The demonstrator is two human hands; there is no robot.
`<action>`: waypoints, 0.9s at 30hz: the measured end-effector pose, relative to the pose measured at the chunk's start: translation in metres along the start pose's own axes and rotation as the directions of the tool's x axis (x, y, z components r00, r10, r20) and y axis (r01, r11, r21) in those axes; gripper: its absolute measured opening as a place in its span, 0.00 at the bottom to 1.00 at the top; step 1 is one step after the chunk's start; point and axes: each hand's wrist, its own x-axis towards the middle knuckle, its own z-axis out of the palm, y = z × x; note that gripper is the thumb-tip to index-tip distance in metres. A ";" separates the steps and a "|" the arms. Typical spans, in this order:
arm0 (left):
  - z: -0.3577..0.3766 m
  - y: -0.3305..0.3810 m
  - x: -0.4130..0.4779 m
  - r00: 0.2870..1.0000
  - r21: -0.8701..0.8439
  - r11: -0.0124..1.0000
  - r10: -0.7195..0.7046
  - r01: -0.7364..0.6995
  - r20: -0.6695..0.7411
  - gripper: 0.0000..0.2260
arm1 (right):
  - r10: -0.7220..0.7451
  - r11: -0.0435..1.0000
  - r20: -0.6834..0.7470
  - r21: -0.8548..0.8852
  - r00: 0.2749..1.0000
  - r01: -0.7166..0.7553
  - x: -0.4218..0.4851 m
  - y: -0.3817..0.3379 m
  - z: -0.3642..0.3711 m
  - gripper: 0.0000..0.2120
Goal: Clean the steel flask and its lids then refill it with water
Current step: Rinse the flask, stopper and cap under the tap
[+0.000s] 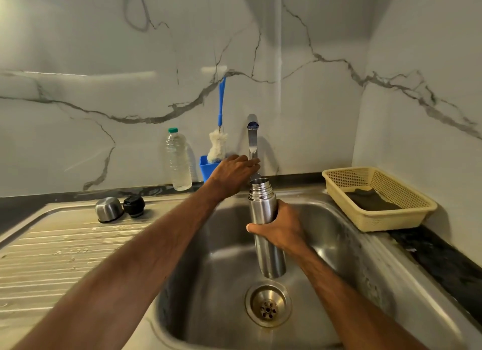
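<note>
My right hand (280, 231) grips the steel flask (262, 208) around its middle and holds it upright over the sink basin (216, 245), its open mouth just under the tap (252, 138). My left hand (234, 173) reaches to the tap, fingers on its lever or spout; how they lie I cannot tell. On the draining board (52, 258) to the left lie the steel cup lid (109, 209) and the black stopper lid (134, 206), side by side. No water stream is visible.
A blue-handled bottle brush (218, 140) stands in a blue holder (206, 167) behind the sink, next to a clear plastic bottle (178, 161). A yellow basket (407, 198) with a dark cloth sits at right. The drain (268, 304) lies below the flask.
</note>
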 end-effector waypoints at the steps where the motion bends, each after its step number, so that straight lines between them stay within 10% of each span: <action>1: 0.000 -0.001 -0.001 1.000 0.026 1.000 0.002 -0.002 0.004 0.24 | 0.004 1.000 0.007 0.000 1.000 -0.004 0.000 0.001 0.001 0.36; 15: -0.004 0.000 -0.003 0.987 0.452 0.890 -0.025 -0.049 0.156 0.39 | 0.001 0.999 0.050 -0.036 0.999 0.000 -0.002 0.002 -0.001 0.33; 27: -0.006 -0.005 -0.022 0.988 0.481 0.875 -0.028 -0.050 0.153 0.35 | 0.022 0.998 0.065 -0.066 0.998 -0.018 -0.001 0.003 -0.001 0.36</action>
